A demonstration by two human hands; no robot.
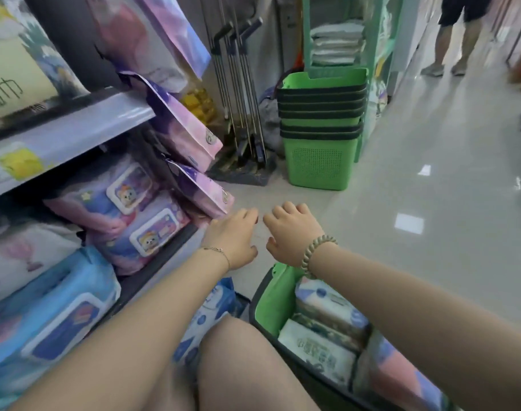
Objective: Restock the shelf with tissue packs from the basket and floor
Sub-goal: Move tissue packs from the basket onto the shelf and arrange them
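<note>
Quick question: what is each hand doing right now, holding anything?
Left hand: open, fingers loosely curled, holding nothing.
Right hand: open, fingers loosely curled, holding nothing.

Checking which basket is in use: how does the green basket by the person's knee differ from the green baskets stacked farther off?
The near basket holds tissue packs; the stacked baskets are nested in one another, and no goods show in them. The near basket is a single one beside the knee; the stacked baskets form a tall pile farther off. Both are green with dark rims.
</note>
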